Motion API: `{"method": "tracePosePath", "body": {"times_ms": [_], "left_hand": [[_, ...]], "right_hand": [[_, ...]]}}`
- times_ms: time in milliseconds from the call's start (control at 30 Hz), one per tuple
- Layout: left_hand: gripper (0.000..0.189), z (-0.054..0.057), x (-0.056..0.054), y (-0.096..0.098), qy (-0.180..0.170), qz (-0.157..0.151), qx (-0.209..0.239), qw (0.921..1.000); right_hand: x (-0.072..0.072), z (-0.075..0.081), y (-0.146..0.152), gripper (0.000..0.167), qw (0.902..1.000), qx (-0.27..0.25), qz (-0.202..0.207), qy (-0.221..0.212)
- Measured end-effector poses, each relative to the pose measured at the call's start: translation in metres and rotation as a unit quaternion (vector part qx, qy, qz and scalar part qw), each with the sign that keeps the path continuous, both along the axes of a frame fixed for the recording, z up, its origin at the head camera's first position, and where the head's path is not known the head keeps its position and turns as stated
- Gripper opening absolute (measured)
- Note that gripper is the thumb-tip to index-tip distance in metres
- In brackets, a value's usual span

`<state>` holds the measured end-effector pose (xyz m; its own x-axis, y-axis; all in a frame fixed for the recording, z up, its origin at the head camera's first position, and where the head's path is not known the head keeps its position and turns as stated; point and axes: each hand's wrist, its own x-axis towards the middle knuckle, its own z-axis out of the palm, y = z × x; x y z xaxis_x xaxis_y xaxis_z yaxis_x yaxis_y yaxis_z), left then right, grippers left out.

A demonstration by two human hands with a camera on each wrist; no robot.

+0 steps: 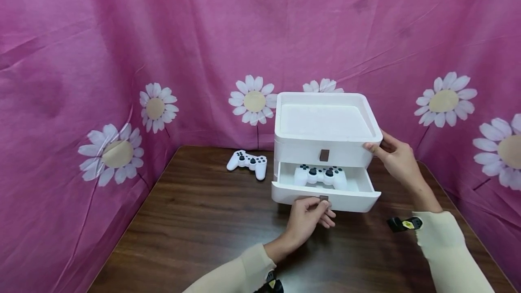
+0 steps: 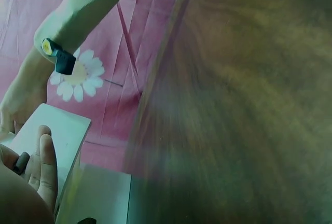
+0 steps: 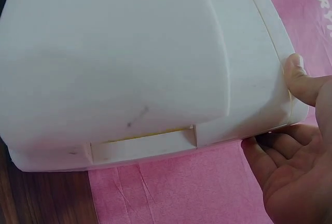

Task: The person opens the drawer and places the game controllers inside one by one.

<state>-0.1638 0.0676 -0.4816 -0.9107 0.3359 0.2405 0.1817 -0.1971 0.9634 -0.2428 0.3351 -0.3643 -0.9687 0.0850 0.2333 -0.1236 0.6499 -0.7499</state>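
Note:
A white two-drawer organizer point(image 1: 303, 152) stands on the table, its lower drawer point(image 1: 354, 201) pulled out toward me. Inside that drawer lies a white game controller point(image 1: 301, 176) with black sticks. My left hand point(image 1: 303, 220) pinches the brown pull tab point(image 1: 324, 198) of the lower drawer between thumb and fingers. With thumb at the front and fingers along the side, my right hand point(image 1: 400, 162) grips the organizer's upper right corner. The right wrist view shows this right hand point(image 3: 298, 167) on the organizer's edge. The upper drawer, with its own brown tab point(image 1: 324, 155), is closed.
A second white game controller point(image 1: 248, 163) rests on the brown wooden table point(image 1: 203, 202), left of the organizer. Pink cloth point(image 1: 211, 35) with daisies hangs behind the table and at both sides. The organizer's top is a shallow rimmed tray point(image 1: 321, 121).

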Motion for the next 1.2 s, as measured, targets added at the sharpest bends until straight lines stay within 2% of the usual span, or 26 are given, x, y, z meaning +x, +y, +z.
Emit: {"method": "tracePosePath", "body": {"times_ms": [533, 867, 1200], "left_hand": [[0.031, 0.004, -0.025, 0.006, 0.0, 0.017, -0.006, 0.9998], [0.029, 0.002, -0.041, 0.011, 0.004, 0.037, -0.009, 0.9993], [0.029, 0.002, -0.056, 0.011, -0.005, 0.045, -0.014, 0.9989]], "right_hand": [[0.002, 0.0, 0.001, 0.083, 0.9999, -0.001, -0.002, 0.011], [-0.002, -0.006, 0.003, 0.075, 0.9991, -0.012, 0.009, 0.039], [-0.002, -0.005, 0.002, 0.075, 0.9991, -0.01, 0.005, 0.042]]}}
